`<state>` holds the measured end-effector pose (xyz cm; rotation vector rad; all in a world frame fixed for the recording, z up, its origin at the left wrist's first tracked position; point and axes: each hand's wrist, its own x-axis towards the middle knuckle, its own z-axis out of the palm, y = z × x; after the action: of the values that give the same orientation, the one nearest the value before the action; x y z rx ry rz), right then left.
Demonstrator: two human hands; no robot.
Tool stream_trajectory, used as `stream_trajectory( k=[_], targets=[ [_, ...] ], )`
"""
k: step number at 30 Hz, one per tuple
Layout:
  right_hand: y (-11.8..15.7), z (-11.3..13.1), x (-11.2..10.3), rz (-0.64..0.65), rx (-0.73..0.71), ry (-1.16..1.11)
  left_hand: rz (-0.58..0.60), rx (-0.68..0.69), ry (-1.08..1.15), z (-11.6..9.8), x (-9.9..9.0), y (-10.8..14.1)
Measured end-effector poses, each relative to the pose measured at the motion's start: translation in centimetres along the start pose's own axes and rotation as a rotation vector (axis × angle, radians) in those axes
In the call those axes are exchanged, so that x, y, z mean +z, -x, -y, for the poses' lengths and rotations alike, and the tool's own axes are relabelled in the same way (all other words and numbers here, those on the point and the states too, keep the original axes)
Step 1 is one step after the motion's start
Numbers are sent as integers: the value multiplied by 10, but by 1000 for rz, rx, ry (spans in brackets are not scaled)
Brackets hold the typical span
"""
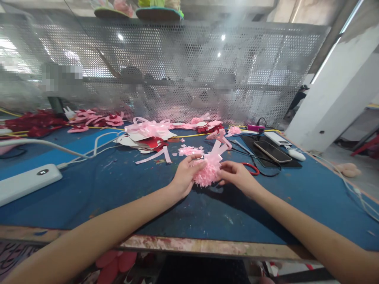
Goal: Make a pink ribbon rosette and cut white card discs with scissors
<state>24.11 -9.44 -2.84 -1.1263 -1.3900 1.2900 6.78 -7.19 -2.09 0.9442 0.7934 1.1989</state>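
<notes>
With the pink flower as the clock's centre, a patch of pale cloth (13, 254) at 8 o'clock, below the table edge, bears dark lettering, cut off and too unclear to read. The worn wooden table edge (189, 241) runs across at 6 o'clock. Above it, on the blue table (166, 215), two hands meet at the pink flower (206, 173), which is held up near the middle of the tabletop. The left hand (186, 174) grips it from 9 o'clock, thumb across the front; the right hand (235, 174), fingers drawn in narrow, pinches its 3 o'clock side.

The flower is a dense, rounded puff of finely cut, shiny pale pink petals, with flat ribbon tails (218, 149) spreading from it towards 12 and 1 o'clock.

At 9 o'clock lies a white power bank (29, 183), a small mark on its dark oval too small to tell. Red-handled scissors (251, 169) lie at 3 o'clock. Pink scraps (191, 150) are scattered at 11, ribbon strips (152, 156) near 10. A phone (272, 151), its screen dark, lies at 2. A pink glue gun (219, 136) is near 1. Farther, at 10, pink ribbons (151, 128) top a stack of white and red cards (139, 142). A mesh screen (183, 59) stands behind.
</notes>
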Motion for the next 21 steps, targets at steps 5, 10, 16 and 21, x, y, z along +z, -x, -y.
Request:
stream_trajectory(
  k=[5,10,16,21],
  targets=[
    [2,-4,5,89,-40,124,26,-43,46,2,2,1],
    [-1,-2,-1,-6,-63,116,133,-28,34,4,-1,-1],
    [0,1,-3,-41,-88,167,90,-69,-42,3,-4,-2],
    [0,-4,-5,15,-166,372,59,-107,-51,3,-3,-2]
  ],
)
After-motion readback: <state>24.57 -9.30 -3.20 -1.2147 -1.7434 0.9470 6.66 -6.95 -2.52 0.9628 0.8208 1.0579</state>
